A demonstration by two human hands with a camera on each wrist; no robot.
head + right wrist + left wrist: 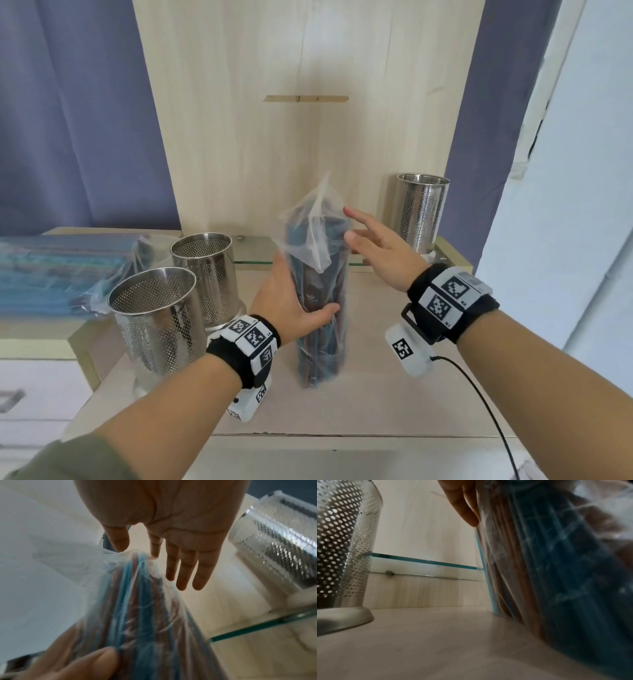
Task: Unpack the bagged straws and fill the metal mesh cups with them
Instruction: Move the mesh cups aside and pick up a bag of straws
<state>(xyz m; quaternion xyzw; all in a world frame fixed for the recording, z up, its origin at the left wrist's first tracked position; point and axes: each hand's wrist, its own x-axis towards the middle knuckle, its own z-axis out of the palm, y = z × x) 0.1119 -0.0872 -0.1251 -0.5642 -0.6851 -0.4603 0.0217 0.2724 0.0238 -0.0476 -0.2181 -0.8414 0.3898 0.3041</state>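
Observation:
A clear plastic bag of blue and brown straws stands upright on the wooden desk. My left hand grips the bag around its middle, thumb in front. My right hand hovers beside the bag's top with straight fingers, holding nothing; in the right wrist view the right hand is spread just above the bag, whose loose top is crumpled. The left wrist view shows the bag standing on the desk. Two metal mesh cups stand at the left, a third at the back right.
A second bag of blue straws lies flat on the raised ledge at the left. A glass shelf edge runs behind the bag. A tall wooden panel stands at the back. A black cable trails from my right wrist.

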